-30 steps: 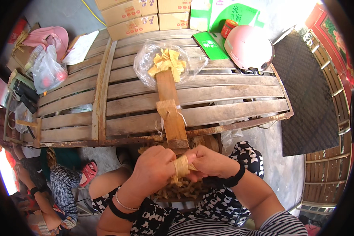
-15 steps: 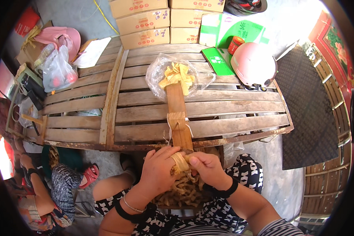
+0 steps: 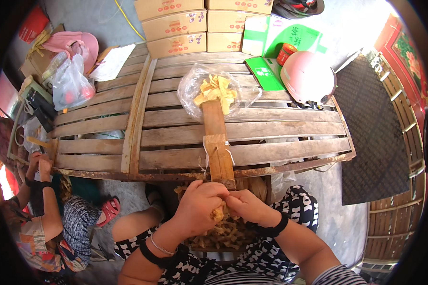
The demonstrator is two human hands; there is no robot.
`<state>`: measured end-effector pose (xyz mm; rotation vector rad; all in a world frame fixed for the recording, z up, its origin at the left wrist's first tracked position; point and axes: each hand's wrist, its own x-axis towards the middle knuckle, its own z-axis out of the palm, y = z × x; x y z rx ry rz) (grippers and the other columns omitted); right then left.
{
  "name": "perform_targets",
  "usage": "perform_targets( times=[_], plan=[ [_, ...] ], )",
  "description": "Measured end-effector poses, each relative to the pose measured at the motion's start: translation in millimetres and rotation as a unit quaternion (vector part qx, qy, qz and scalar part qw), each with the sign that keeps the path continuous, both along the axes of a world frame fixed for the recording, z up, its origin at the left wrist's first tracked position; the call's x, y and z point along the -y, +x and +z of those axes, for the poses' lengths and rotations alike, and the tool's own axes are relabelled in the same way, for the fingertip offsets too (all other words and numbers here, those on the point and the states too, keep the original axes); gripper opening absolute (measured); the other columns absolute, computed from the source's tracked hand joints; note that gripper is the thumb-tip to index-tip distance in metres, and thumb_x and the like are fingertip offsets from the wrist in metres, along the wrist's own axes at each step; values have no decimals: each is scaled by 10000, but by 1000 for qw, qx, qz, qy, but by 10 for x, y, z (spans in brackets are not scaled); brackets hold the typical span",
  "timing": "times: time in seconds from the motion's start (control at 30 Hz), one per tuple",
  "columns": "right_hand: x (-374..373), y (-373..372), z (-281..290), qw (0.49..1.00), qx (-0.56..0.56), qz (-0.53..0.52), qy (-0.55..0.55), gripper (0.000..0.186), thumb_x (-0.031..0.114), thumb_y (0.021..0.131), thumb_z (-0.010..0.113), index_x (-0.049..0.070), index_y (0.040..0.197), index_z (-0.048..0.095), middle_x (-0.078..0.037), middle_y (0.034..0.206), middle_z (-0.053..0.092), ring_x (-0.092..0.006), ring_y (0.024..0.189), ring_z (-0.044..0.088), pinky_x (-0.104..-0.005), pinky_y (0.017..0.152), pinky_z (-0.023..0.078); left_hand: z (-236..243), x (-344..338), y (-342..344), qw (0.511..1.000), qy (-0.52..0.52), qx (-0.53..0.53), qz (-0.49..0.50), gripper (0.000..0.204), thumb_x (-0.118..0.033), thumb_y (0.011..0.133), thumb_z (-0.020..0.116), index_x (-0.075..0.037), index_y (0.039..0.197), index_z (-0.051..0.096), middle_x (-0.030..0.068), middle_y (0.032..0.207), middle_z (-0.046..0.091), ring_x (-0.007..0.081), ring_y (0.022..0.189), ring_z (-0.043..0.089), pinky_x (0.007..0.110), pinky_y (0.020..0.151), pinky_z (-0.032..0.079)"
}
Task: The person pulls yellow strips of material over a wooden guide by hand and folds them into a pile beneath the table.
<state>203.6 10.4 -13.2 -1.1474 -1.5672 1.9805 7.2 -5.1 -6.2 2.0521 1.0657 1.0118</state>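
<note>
Before wooden board (image 3: 218,154): yellow strip (image 3: 218,214), largely hidden; left hand (image 3: 199,206) curled round it, right hand (image 3: 250,206) pinched it.

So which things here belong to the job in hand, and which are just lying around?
Likely in use:
yellow strip in the left hand
wooden board
loose yellow strips
clear plastic bag
piled pieces below

Likely just lying around:
pink helmet
pink cap
red can
cardboard boxes

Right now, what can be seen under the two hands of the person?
Below the left hand and right hand lies a pile of yellowish-brown strips. The hands cover part of it; that part, and whatever lies beneath the top strips, cannot be seen.
</note>
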Motion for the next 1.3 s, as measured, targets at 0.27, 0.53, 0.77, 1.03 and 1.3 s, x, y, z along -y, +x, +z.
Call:
perform_targets(
  times=[0.27, 0.53, 0.77, 1.03, 1.3],
  plan=[
    [-6, 70, 40, 982, -162, -5, -94, 373, 341, 1026, 482, 4, 1019, 642, 48, 635, 429, -48, 567, 356, -223, 504, 294, 265, 10, -96, 950, -141, 269, 69, 29, 23, 780, 628, 39, 797, 646, 110, 1017, 664, 225, 961, 645, 363, 857, 506],
    [-99, 106, 44, 979, -151, -47, -127, 331, 309, 1010, 521, 3, 948, 633, 42, 623, 439, -50, 527, 331, -201, 496, 263, 117, -50, -302, 927, -274, 238, 92, 272, -35, 855, 677, 31, 1115, 636, 74, 970, 663, 128, 868, 622, 258, 775, 507],
    [-49, 1, 148, 998, -40, -50, -10, 280, 283, 986, 583, 22, 915, 653, 58, 659, 505, -28, 573, 430, -190, 510, 337, -24, 21, -113, 823, -442, 354, 30, 378, -61, 828, 749, 16, 1169, 606, 31, 926, 654, 77, 812, 606, 226, 718, 512],
    [-105, 116, 174, 994, 25, -59, 92, 268, 250, 973, 607, -4, 908, 665, 41, 703, 559, -42, 659, 484, -221, 575, 410, 14, -51, -165, 922, -316, 219, 48, 353, -110, 807, 790, -9, 1107, 635, 7, 853, 633, 54, 779, 571, 217, 691, 493],
    [-112, 88, 311, 999, 28, -43, 15, 284, 269, 970, 612, 0, 898, 664, 41, 693, 554, -47, 651, 470, -230, 578, 404, 86, 13, -36, 867, -367, 313, 126, 277, -101, 808, 778, -11, 1040, 657, 16, 897, 649, 57, 774, 580, 220, 699, 494]
  ],
)
